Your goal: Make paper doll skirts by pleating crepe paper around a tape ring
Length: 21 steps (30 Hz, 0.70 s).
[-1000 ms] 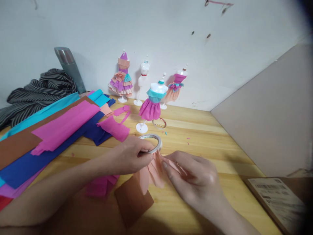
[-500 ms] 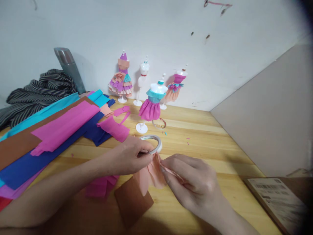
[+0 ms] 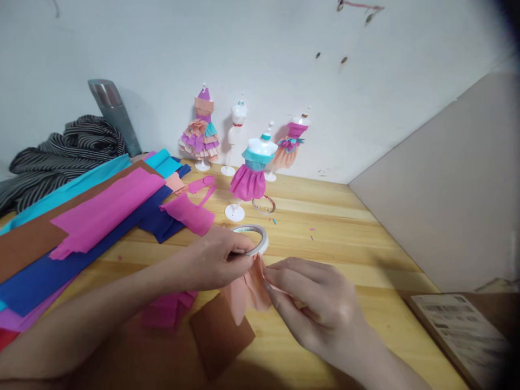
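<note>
My left hand point(image 3: 219, 257) is closed, thumb and fingers pinching the top of a gathered piece of peach crepe paper point(image 3: 236, 300) against a roll of white tape point(image 3: 264, 242). From that pinch the paper hangs in loose pleats. My right hand point(image 3: 320, 306) pinches the paper's right side between thumb and index finger, close to the roll. Below the pleats lies a brown crepe paper square point(image 3: 221, 338), partly covered. Just beyond the roll stands a small white dress form point(image 3: 248, 179) with a teal top and magenta skirt.
Behind are more small dress forms, including one in a tiered paper dress point(image 3: 201, 130). Crepe paper sheets point(image 3: 109, 208) in several colours lie at left, near a striped cloth point(image 3: 73, 146) and a grey bottle point(image 3: 116, 116). A cardboard box point(image 3: 459, 330) sits at right.
My right hand's fingertips have shifted slightly left along the peach paper, nearer the left hand. My left hand keeps its hold, and the rest looks the same.
</note>
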{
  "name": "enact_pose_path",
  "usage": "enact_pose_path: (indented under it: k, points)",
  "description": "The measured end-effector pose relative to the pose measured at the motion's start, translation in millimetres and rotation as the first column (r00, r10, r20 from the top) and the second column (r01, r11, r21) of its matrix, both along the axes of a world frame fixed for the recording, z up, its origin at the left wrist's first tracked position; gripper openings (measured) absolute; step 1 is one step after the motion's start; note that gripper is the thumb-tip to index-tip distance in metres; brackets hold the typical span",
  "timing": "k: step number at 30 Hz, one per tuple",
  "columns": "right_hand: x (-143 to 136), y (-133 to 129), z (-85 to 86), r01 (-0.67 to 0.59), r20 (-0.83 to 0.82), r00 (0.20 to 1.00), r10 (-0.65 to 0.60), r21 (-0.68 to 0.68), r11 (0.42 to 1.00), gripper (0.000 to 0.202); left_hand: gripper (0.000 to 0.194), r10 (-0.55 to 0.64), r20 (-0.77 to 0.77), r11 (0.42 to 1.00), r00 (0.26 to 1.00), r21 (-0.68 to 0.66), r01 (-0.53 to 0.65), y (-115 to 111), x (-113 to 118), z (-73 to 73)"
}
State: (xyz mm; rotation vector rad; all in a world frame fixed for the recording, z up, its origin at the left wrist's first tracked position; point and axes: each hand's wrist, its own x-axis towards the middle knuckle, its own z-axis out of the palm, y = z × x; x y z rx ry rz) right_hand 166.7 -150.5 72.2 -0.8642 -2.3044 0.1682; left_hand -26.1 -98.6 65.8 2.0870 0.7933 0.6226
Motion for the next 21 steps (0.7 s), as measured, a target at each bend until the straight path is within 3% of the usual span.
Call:
enact_pose_path:
  k: [21]
  points:
    - [-1.0,-4.1,4.1,-0.034,0.022,0.999,0.035,-0.045,0.998,0.021,0.026,0.025,-0.050,0.999,0.998,0.026,-0.024,0.8,1.3,-0.3]
